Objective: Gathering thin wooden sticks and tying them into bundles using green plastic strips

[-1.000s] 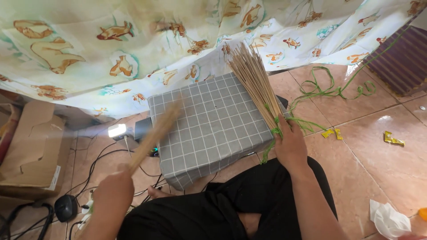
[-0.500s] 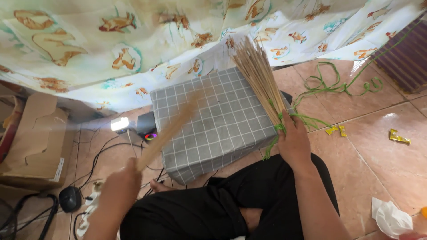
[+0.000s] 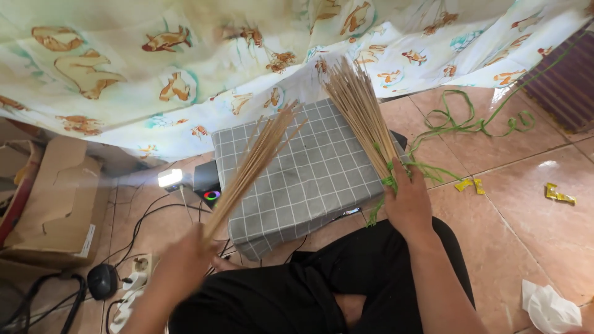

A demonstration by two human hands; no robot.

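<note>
My right hand grips the tied stick bundle, tips up-left; my left hand holds loose sticks, tips up-right.

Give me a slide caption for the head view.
Left hand and right hand each grip a stick bundle over a grey checked box.

Dry, matt wooden sticks, grey checked cloth cover, glossy tiled floor, printed fabric curtain.
</note>
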